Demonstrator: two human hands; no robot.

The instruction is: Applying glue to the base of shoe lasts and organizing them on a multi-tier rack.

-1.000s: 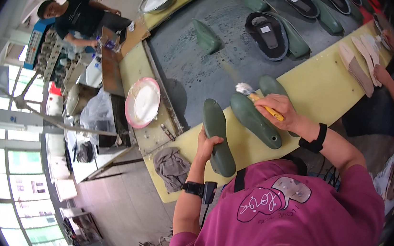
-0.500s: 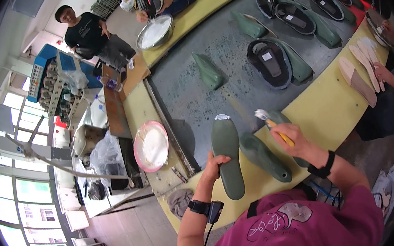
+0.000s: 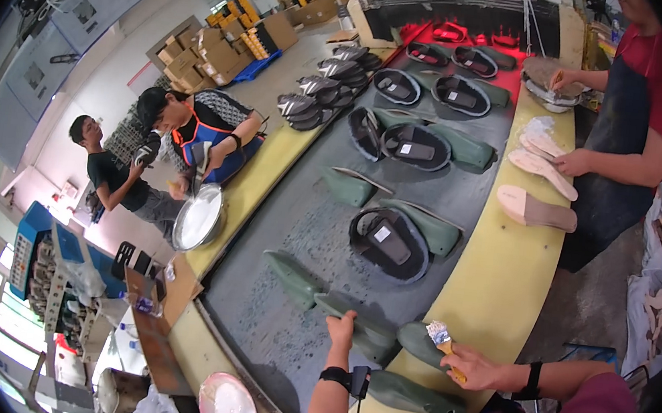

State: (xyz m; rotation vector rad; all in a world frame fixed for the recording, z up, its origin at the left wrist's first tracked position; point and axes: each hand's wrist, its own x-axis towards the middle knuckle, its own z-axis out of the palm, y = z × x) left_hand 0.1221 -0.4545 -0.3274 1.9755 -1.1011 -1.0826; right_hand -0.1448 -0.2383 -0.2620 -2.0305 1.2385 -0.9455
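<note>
My left hand [image 3: 341, 328] has its fingers round the edge of a green shoe last [image 3: 367, 323] set down on the grey conveyor belt [image 3: 252, 343]. Another green last [image 3: 290, 276] lies just beyond it to the left. In my right hand [image 3: 469, 368] is a brush [image 3: 441, 341] with a yellow handle and bristles caked in white paste. Behind the brush a further last [image 3: 416, 343] is partly hidden. Nearest me, a last with a hole in its heel end [image 3: 416, 396] rests on the yellow ledge [image 3: 490, 304].
Dark shoe uppers [image 3: 391, 245] stand beside green lasts farther up the belt. A pink bowl of white paste [image 3: 229, 407] sits at the lower left. One co-worker [image 3: 212, 146] works across the belt by a metal bowl [image 3: 201, 217]; another [image 3: 619, 148] handles beige insoles [image 3: 536, 208] at right.
My left hand has moved forward, bringing the last from above the yellow ledge onto the belt. My right hand still holds the brush. The view has swung up along the belt.
</note>
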